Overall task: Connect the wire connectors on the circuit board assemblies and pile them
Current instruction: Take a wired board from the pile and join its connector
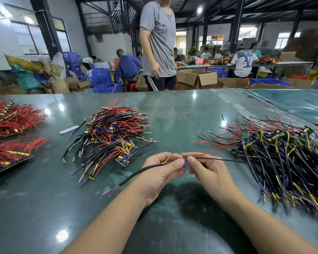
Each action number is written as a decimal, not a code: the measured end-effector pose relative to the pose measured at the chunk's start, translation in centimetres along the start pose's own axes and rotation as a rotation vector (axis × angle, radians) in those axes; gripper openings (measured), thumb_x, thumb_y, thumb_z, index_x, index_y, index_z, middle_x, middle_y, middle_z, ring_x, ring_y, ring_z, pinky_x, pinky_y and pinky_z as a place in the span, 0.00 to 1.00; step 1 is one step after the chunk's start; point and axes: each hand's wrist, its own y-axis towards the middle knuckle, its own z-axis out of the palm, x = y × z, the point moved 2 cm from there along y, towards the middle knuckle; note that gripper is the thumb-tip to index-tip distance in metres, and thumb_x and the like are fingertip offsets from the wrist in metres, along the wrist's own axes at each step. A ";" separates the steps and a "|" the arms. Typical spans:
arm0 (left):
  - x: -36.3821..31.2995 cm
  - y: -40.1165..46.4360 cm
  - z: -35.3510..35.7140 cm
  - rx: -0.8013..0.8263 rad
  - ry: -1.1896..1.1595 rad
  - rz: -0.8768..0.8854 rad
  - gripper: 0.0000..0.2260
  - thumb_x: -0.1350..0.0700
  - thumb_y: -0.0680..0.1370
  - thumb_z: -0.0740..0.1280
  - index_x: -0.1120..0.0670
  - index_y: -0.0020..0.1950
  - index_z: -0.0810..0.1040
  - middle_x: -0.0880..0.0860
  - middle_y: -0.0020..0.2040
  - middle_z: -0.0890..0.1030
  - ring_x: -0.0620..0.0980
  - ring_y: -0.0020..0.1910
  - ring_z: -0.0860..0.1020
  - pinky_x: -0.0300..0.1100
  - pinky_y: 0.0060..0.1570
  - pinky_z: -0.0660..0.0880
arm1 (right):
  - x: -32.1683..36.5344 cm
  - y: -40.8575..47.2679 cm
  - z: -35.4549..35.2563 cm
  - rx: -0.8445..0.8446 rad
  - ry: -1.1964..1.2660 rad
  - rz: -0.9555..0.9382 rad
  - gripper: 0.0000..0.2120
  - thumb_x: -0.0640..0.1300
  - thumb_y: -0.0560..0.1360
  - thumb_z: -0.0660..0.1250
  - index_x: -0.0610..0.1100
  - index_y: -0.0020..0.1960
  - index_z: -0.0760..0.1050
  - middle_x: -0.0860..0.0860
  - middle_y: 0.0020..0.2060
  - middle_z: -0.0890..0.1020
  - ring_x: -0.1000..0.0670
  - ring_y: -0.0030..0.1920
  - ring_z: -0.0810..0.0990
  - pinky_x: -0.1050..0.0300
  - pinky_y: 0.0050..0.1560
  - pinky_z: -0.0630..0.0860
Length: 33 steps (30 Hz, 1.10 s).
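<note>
1. Circuit board assembly (185, 163): small board with a blue connector, held above the near middle of the counter (173, 110), between both hands.
2. Black sheathed cable (136, 176): runs from the assembly down-left, ending in bare yellow and purple leads just over the counter.
3. Red wire (209, 152) and thin black wire (218, 159): trail right from the assembly toward the right-hand pile.
4. Left hand (160, 173): fingers curled, thumb and forefinger pinching the cable end at the connector.
5. Right hand (207, 171): fingers curled, pinching the board side of the assembly.
6. Centre pile (112, 129): assemblies heaped in mixed black, red, yellow and purple wire, mid-counter, left of the hands.
7. Right pile (286, 162): larger spread of assemblies with green boards, toward the right edge.
8. Red wire bundles (11, 118): along the left edge.
9. Person in grey shirt (158, 43): standing beyond the far edge.
</note>
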 end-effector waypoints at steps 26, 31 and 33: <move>-0.2 -0.1 1.0 0.052 0.002 0.038 0.12 0.58 0.65 0.72 0.60 0.47 0.78 0.57 0.39 0.84 0.50 0.40 0.83 0.37 0.42 0.79 | -0.3 0.6 -0.6 -0.274 0.422 0.006 0.14 0.39 0.79 0.62 0.46 0.37 0.80 0.54 0.26 0.71 0.56 0.25 0.65 0.65 0.27 0.64; -0.1 -0.1 1.2 0.062 0.019 0.039 0.13 0.58 0.65 0.72 0.60 0.47 0.78 0.57 0.40 0.84 0.50 0.39 0.83 0.37 0.41 0.78 | -0.4 0.9 -1.0 -0.366 0.459 0.016 0.10 0.39 0.80 0.61 0.42 0.42 0.77 0.56 0.23 0.68 0.57 0.24 0.63 0.65 0.27 0.63; -0.2 -0.1 1.2 0.058 0.024 0.037 0.13 0.58 0.64 0.72 0.60 0.46 0.78 0.57 0.40 0.84 0.50 0.39 0.83 0.37 0.41 0.78 | -0.4 1.0 -1.3 -0.404 0.467 0.014 0.10 0.39 0.80 0.61 0.42 0.42 0.77 0.56 0.22 0.68 0.57 0.24 0.63 0.64 0.27 0.62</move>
